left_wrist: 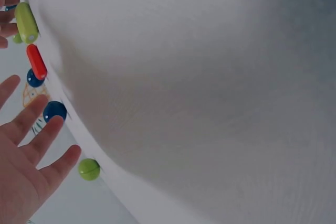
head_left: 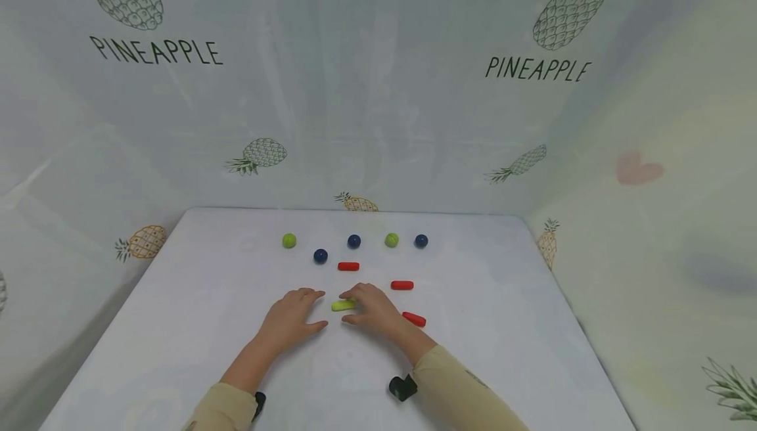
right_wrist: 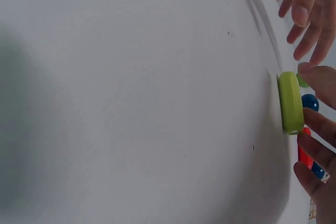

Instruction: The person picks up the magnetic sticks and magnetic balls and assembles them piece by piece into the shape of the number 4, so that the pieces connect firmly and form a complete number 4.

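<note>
Left hand: spread wide, thumb well apart from the fingers, sitting left of the green stick with a gap between. Right hand: also spread, over the stick's right end, thumb on the near side and fingers on the far side; from my wrist feed I cannot tell whether the fingertips touch it. The stick lies on the white table, between the hands.

Just right of the right hand I have a red stick, tilted; a second red stick lies farther off, and a third far of the green one. Beyond, left to right: green ball, blue ball set a little nearer, blue ball, green ball, blue ball. Behind the table I see a pale cloth printed with pineapples.
</note>
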A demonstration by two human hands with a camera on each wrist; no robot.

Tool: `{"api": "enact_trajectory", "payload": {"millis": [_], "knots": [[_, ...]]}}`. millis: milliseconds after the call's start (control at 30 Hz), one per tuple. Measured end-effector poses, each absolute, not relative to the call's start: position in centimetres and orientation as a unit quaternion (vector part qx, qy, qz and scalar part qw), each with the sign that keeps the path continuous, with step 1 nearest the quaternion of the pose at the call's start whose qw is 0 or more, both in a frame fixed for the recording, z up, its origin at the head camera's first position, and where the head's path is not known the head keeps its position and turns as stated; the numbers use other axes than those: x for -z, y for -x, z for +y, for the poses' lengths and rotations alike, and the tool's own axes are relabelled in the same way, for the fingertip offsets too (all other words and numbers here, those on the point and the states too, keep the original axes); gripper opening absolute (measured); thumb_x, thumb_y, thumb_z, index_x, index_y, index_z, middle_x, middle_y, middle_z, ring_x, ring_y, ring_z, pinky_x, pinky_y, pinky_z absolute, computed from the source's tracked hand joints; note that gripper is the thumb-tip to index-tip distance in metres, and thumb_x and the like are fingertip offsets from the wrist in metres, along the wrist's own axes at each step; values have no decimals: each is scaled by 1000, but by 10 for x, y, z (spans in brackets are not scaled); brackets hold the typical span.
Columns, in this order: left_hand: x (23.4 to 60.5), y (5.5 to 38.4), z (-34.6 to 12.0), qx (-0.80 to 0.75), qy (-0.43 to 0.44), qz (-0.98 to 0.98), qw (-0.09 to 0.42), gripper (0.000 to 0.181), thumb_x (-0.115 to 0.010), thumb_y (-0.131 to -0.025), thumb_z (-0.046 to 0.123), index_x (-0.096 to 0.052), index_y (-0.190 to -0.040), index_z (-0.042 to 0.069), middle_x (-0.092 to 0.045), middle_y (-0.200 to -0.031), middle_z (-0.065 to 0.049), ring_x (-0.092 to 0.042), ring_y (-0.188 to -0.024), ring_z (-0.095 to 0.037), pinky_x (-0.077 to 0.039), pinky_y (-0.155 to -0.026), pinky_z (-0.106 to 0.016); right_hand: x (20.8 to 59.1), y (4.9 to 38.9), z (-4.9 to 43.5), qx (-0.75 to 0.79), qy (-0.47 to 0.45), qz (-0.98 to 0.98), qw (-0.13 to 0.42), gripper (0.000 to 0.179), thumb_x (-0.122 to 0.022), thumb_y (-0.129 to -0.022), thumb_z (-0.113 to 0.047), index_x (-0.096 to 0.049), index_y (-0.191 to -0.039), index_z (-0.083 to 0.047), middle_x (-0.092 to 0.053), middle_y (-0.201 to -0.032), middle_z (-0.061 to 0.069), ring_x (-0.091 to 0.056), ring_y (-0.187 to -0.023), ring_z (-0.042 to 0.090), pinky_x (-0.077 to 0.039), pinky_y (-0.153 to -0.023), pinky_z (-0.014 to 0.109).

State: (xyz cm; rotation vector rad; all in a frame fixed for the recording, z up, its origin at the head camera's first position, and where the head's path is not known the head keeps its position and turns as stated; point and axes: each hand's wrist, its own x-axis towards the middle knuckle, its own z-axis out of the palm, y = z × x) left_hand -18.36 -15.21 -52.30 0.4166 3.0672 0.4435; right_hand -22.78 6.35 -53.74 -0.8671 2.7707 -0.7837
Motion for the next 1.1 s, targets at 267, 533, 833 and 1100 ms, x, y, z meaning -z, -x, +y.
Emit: {"api": "enact_trajectory", "payload": {"millis": [267,533,833,1100], "knots": [[525,183,-154,-139,-139,980,14,63,-80,-78,41,-59,-130,12,-57,-129,-11,-52,-120,-32,-44,-96,-51,540,232,58,278,282,916,71,35,-76,-86,-28,-69,-119,-22,-60,-102,-13,-53,-96,7,-46,-85,24],[527,182,-155,-142,-136,980,16,61,-79,-80,41,-59,-131,12,-57,-129,-10,-52,-119,-31,-44,-95,-51,547,240,49,276,271,918,91,25,-77,-85,-22,-73,-110,-21,-57,-92,-14,-52,-88,6,-46,-81,21],[524,184,-157,-149,-132,980,18,60,-78,-81,40,-59,-131,13,-57,-129,-10,-52,-120,-32,-43,-96,-52,536,241,43,274,255,917,134,26,-77,-85,-19,-72,-111,-21,-57,-92,-12,-52,-87,7,-46,-83,23],[522,190,-165,-159,-133,978,27,60,-78,-82,38,-58,-132,12,-57,-131,-11,-50,-122,-33,-42,-97,-52,529,249,39,297,247,903,186,26,-76,-86,-19,-72,-112,-20,-59,-92,-14,-52,-85,8,-46,-80,23]]}}
